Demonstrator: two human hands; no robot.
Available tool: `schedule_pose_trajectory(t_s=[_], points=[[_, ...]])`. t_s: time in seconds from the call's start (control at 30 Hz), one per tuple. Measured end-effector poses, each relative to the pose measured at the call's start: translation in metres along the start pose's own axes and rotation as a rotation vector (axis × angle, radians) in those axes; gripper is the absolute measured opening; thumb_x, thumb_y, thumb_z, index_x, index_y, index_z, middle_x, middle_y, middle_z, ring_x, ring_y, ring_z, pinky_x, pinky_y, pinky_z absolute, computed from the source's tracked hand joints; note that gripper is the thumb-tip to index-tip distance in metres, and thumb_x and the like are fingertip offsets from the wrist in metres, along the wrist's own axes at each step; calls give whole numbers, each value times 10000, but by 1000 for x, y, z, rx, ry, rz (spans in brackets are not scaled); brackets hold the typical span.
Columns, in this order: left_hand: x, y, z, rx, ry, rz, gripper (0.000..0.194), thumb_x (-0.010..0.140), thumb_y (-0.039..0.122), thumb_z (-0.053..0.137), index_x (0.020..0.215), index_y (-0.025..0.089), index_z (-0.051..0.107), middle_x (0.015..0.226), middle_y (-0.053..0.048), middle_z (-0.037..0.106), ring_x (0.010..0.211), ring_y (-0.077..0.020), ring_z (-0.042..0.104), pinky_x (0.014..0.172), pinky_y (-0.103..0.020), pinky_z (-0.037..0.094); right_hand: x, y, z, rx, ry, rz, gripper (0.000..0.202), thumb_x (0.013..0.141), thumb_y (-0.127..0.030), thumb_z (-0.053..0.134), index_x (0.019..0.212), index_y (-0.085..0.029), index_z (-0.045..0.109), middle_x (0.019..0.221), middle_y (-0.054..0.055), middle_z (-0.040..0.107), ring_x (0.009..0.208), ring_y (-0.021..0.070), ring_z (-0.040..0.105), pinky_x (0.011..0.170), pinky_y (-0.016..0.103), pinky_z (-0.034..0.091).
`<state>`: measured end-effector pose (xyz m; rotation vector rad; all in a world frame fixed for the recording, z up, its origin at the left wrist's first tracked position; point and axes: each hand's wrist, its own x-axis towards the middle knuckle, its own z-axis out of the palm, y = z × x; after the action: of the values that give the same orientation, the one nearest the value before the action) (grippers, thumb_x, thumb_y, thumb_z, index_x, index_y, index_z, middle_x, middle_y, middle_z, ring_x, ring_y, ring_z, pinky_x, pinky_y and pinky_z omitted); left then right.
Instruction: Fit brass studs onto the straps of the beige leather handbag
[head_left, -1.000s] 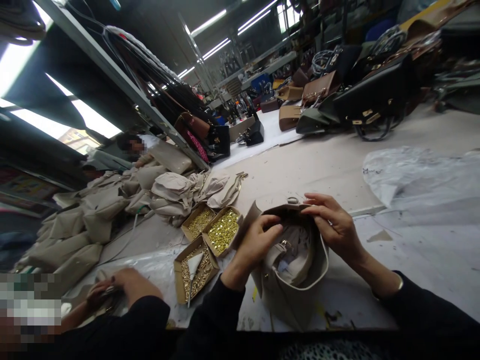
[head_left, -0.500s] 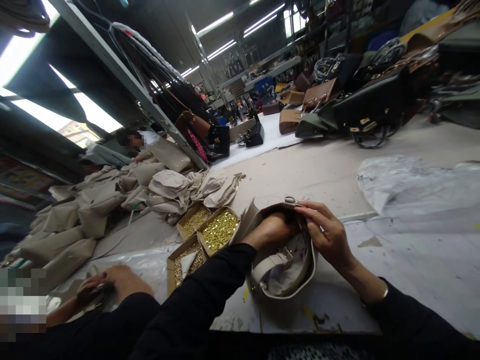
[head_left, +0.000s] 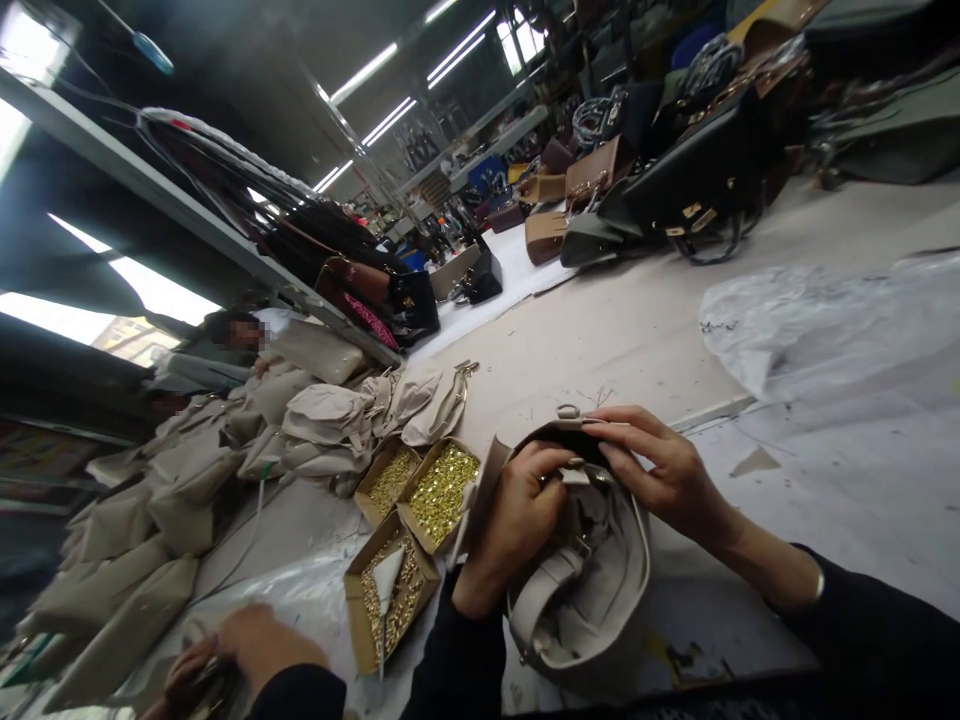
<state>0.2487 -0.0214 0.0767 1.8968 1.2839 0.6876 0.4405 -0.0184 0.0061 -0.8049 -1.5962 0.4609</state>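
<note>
— What's different from a moment ago?

— My left hand was sunk deep inside the beige bag, forearm across the mouth. Now it has drawn back up to the rim, and its fingers pinch a small metal piece at the top edge. I judge the work has shifted from the inside of the bag to its opening.

— And the other hand?

— My right hand stays on the far rim, fingers stretched nearly flat along it, thumb tucked under, pressing the edge toward the left. Neither hand is clenched; both grip the bag's top edge, close together.

— Where does the bag sit?

— On the pale worktable, right in front of me, mouth up and tilted slightly, its strap hanging down inside.

— What's around it?

— Just left, three open cardboard boxes of gold hardware. Beyond them a heap of beige bags. A clear plastic sheet lies to the right. Another person's hand works at the lower left.
</note>
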Motion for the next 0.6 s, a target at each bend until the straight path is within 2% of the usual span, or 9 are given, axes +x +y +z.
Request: schedule_pose_trajectory(t_s=[0.23,0.4,0.53,0.6], points=[[4,1,7,71,-48,19,445,845,21,514,1123,254,773,1191,-40,720,1140,-187,643,1041,-315,483,1,2,-1,33,-51,-16,255,992,-183,634,1231,-237,703,1219,100,669,1159,236,641,1014,385,550],[5,7,2,19,-49,-18,405,872,70,517,1143,239,766,1236,-47,719,1182,-195,633,1083,-319,460,2,1,-1,39,-31,-24,216,973,-201,658,1168,-244,739,1167,95,695,1094,240,679,954,376,589],[6,6,-6,-146,-117,-79,306,920,197,520,1070,184,786,1224,-82,731,1175,-221,643,1095,-328,452,2,-1,0,43,-19,6,201,971,-171,641,1117,-252,752,1139,91,698,1064,237,690,929,380,598],[7,5,-8,-241,-126,-119,354,977,323,486,1049,146,784,1166,-104,750,1135,-238,660,1058,-336,472,1,-1,0,57,-42,14,197,974,-183,641,1116,-260,755,1156,91,687,1054,233,691,909,373,604]])
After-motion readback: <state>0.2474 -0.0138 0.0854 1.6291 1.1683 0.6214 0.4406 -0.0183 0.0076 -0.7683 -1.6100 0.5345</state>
